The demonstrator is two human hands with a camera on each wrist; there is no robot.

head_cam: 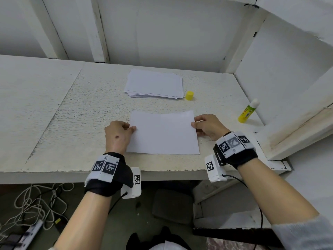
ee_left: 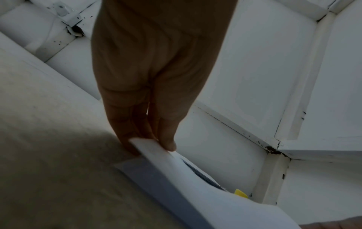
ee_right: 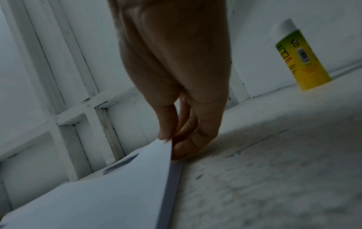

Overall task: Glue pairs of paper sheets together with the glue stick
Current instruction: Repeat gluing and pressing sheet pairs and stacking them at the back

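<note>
Head view: both hands (head_cam: 118, 135) (head_cam: 209, 126) pinch sheet (head_cam: 163, 134); glue stick (head_cam: 248, 111) seemingly uncapped.

A makeshift workroom is suggested by the rough white-painted desk (head_cam: 90, 105), chipped white wooden wall panels (head_cam: 162, 33), and tangled cables (head_cam: 36, 204) lying on the floor beneath.

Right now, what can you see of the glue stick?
The glue stick stands upright, cap off, on the table at the far right near the wall. Its tube looks like plastic, yellow shading to green, with a printed label and barcode. White glue shows at the top. Nothing but the table touches it. Its yellow cap sits apart, beside the paper stack. Both hands are on a sheet instead.
</note>
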